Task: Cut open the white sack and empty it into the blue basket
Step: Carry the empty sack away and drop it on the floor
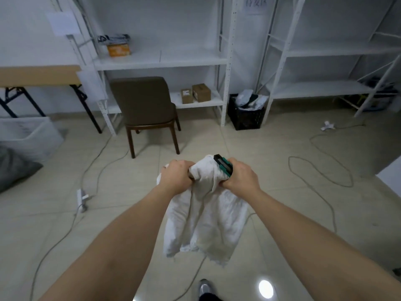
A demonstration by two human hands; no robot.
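A: Item one, the white sack (204, 216). Location?

B: Held up in mid-air over the tiled floor (293, 213), centre of view, near the person. Its top is bunched between both hands; the body hangs limp and crumpled below them.

A: Left hand (176, 175)?

B: Grip closed round the gathered top of the sack, on its left side, fingers curled into the cloth.

A: Right hand (239, 177)?

B: Grip closed on a utility knife (223, 165), green and black, which lies against the sack's upper right fold; the fingers also pinch the cloth there. Whether a blade is out cannot be told.

A: Blue basket?

B: None can be made out in this view.

A: Other entries.

B: Far centre, a brown chair (145, 105) in front of white shelving (160, 61). On the upper shelf, an orange box (119, 49); on the lower shelf, two cardboard boxes (196, 95). Right of that shelving, a black crate (246, 116) on the floor, stuffed with pale wrappings. Far left, a folding desk (39, 76) with a wooden top. Cables (321, 170) trail across the floor on both sides. Near bottom edge, a shoe (205, 288).
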